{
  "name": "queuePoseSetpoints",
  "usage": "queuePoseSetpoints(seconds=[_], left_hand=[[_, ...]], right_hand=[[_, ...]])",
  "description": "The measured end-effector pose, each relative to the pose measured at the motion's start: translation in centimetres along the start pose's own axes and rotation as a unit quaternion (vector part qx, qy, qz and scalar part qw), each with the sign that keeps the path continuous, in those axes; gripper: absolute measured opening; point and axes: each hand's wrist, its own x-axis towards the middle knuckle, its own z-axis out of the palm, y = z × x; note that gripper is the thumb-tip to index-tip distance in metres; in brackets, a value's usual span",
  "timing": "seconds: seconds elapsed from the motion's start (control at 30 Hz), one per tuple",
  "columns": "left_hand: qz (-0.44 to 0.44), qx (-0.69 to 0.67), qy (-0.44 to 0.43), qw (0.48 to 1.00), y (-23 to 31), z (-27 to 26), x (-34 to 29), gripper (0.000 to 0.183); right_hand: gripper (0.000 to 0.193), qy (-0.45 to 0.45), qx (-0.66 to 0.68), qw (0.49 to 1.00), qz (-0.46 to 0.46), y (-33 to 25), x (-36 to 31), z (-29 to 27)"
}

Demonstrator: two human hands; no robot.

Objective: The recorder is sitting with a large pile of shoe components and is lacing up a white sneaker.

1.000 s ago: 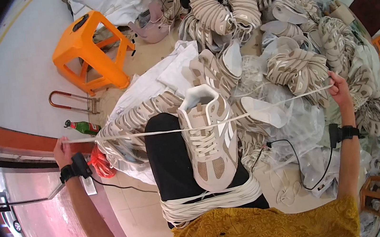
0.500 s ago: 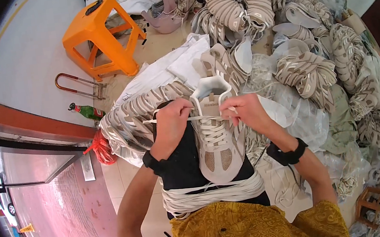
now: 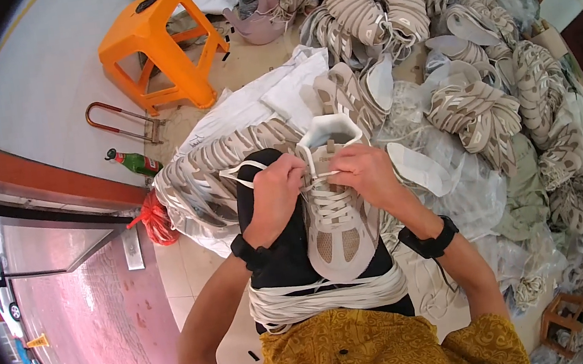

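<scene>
A beige and white sneaker (image 3: 345,252) rests on my lap, its toe toward me and its padded collar facing away. White shoelace (image 3: 330,208) crosses its front in several rows. At the left of the tongue, my left hand (image 3: 278,192) pinches the lace near the top eyelets, and a loose lace loop (image 3: 241,176) sticks out beyond that hand. My right hand (image 3: 366,173) pinches the lace at the right side of the tongue. A short stretch of lace runs between the two hands. Fingertips partly cover the upper eyelets.
A bundle of white laces (image 3: 329,298) lies across my thighs. Strung sneaker uppers (image 3: 474,114) pile up on the right, with more uppers (image 3: 229,153) on the left. An orange stool (image 3: 156,45), a green bottle (image 3: 133,161) and a red bag (image 3: 158,218) stand along the left.
Both hands have come closer together over the tongue. The lace that stretched out left of my left hand now bends into a loop there. The sneaker stays in place.
</scene>
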Motion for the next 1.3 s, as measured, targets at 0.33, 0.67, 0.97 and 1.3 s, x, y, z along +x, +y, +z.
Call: queuePoseSetpoints(seconds=[0.33,0.67,0.97,1.3], left_hand=[[0.157,0.136,0.012,0.978,-0.9,0.1,-0.4,0.008],[0.360,0.437,-0.014,0.824,0.6,0.8,-0.1,0.007],[0.222,0.455,-0.189,0.841,2.5,-0.3,2.6,0.010],[0.196,0.501,-0.239,0.808,2.9,0.3,3.7,0.012]], right_hand=[[0.011,0.048,0.051,0.997,-0.024,0.9,-0.6,0.7],[0.012,0.018,0.159,0.982,0.104,0.0,-1.4,-0.8],[0.015,-0.017,0.045,0.998,0.044,0.7,-2.8,-1.8],[0.018,-0.011,0.332,0.912,0.242,0.7,-3.8,-0.9]])
